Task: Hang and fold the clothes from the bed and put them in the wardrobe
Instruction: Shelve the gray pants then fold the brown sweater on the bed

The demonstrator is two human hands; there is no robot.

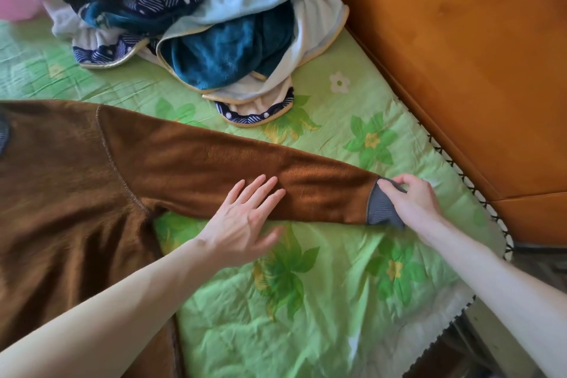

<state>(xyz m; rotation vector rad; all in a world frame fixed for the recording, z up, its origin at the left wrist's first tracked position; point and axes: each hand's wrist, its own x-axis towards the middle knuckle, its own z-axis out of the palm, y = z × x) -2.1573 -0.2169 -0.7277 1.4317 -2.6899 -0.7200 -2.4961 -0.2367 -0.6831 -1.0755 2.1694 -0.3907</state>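
A brown top point(76, 181) was spread on the bed point(306, 301). Its sleeve was pressed flat by the spread left hand point(242, 221); the cuff point(382, 209) was pinched by the right hand point(414, 199). Soft, limp and light, it seemed best gripped at cuff and shoulder seam.

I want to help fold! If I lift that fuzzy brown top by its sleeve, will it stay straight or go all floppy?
Probably floppy: the brown top lies flat and wrinkled on the bed sheet. Its fuzzy pile likely grips, not slips. The right hand pinches the grey cuff, so it seems light.
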